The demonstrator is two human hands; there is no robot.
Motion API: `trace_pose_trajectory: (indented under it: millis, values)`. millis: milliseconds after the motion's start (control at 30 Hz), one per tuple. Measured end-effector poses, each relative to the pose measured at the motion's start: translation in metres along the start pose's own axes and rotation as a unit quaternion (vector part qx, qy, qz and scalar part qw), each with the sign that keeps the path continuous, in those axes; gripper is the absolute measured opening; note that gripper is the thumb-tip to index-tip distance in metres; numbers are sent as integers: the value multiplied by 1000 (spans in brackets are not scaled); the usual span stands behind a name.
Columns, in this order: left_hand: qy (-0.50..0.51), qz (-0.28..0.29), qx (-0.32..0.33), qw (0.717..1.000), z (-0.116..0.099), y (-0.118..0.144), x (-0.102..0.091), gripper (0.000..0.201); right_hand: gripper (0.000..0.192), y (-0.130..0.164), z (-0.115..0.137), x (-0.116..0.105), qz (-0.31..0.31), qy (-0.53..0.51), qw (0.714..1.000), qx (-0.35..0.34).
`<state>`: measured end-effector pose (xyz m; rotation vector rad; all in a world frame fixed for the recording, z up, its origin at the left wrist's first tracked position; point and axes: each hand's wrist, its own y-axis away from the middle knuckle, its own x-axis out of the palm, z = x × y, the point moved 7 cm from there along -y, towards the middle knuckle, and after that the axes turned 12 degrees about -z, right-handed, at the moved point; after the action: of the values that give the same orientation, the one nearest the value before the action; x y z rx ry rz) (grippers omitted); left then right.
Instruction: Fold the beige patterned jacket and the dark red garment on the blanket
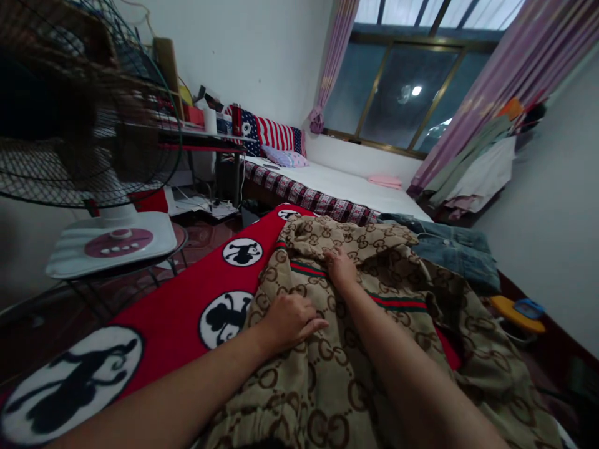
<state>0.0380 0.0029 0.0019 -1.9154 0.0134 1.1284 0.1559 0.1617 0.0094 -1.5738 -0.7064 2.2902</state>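
A tan jacket [327, 374] with a brown letter pattern and green-red-green stripes lies spread before me on a red cloth [182, 299] with white circles and dark animal figures. My left hand [289, 321] lies palm down on its front, thumb stretched away from the slightly bent fingers. Farther up, my right hand [340, 268] rests beside the striped band, fingertips apart on the lower edge of the jacket's hood or collar [350, 236]. Neither hand visibly lifts the fabric. One sleeve [496, 355] trails off to the right.
A fan [116, 234] stands close on the left. Folded jeans [453, 246] lie beyond the jacket at right, near a yellow stool [517, 313]. Behind are a bed [341, 181], a cluttered desk [201, 134] and clothes hanging [489, 168] by the window.
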Motion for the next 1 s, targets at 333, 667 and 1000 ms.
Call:
trace_pose_trajectory:
  millis: [333, 667, 1000]
  values:
    - [201, -159, 37, 966, -35, -17, -74, 48, 42, -44, -83, -66, -338, -179, 908, 169]
    - [227, 160, -17, 960, -73, 0, 59, 44, 52, -4, -130, 1, -128, -89, 977, 148]
    - [97, -23, -132, 986, 14, -84, 28, 37, 47, -1, -145, -21, -252, -169, 936, 175]
